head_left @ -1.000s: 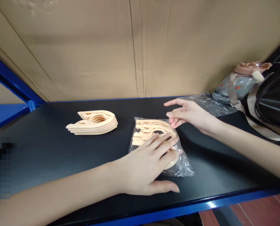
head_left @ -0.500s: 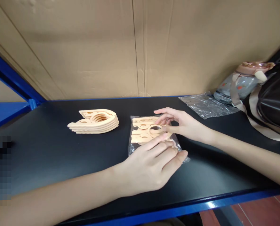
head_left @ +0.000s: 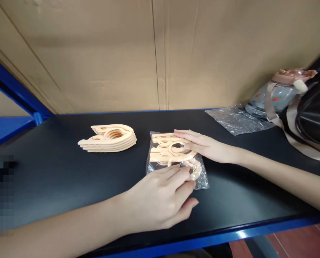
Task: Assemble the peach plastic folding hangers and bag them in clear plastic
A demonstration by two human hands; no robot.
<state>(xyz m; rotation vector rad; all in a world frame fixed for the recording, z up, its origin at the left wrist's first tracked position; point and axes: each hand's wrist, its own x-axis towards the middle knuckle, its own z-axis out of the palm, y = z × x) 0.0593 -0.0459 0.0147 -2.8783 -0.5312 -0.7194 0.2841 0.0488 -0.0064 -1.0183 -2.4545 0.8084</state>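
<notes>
Folded cream hangers (head_left: 165,154) lie inside a clear plastic bag (head_left: 203,182) on the black tabletop. My right hand (head_left: 200,143) rests flat on the bag's right side over the hangers, fingers stretched out to the left. At the bag's near edge is my left hand (head_left: 162,200), palm down, with fingers loosely bent and spread. Its fingertips touch or hover over the bag by a hanger hook (head_left: 194,170); contact is unclear. To the left sits a neat stack of cream folded hangers (head_left: 108,139), apart from both hands.
An empty-looking clear bag (head_left: 238,120) lies at the back right. Beside it are a tilted drink bottle (head_left: 278,95) with a strap and a dark bag (head_left: 316,111). Cardboard (head_left: 100,57) stands behind the table, which has a blue front edge (head_left: 203,238).
My right hand has flattened down onto the bagged hangers. My left hand has drawn back toward the near edge and a little left, uncovering the hooks.
</notes>
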